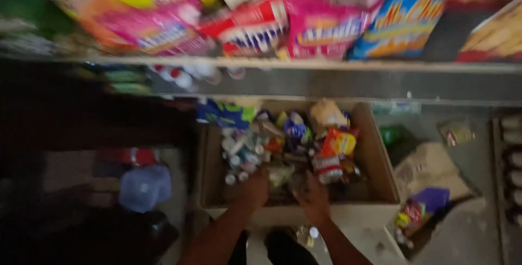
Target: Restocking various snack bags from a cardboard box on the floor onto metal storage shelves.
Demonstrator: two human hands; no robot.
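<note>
Overhead, the largest thing in view is the shelf (304, 65) running across the upper frame, loaded with bright snack bags (321, 28) in pink, red, blue and yellow, all blurred. Below it, centre frame, sits an open cardboard box (375, 156) on the floor, crowded with small goods: white-capped little bottles (239, 153) toward its left side, a red and yellow packet (338, 145) toward its right, a tan pouch (326, 113) at the back. A second, smaller carton (429, 170) lies at lower right with a purple item (432, 197) by it. At lower left, a pale blue cap-like object (144, 188) against dark clutter. Both hands are down inside the big box near its front wall: the left hand (254, 189) just below the bottles, the right hand (312, 195) just beside the red and yellow packet. Fingers are buried among the goods and smeared by motion; cannot tell whether either is curled on something or spread. Judgement: sorting through this heap goes best with slow, shallow sweeps, lifting one piece at a time, since loose bottles would likely roll and packets slide. Light is poor; feel probably counts more than sight.
</note>
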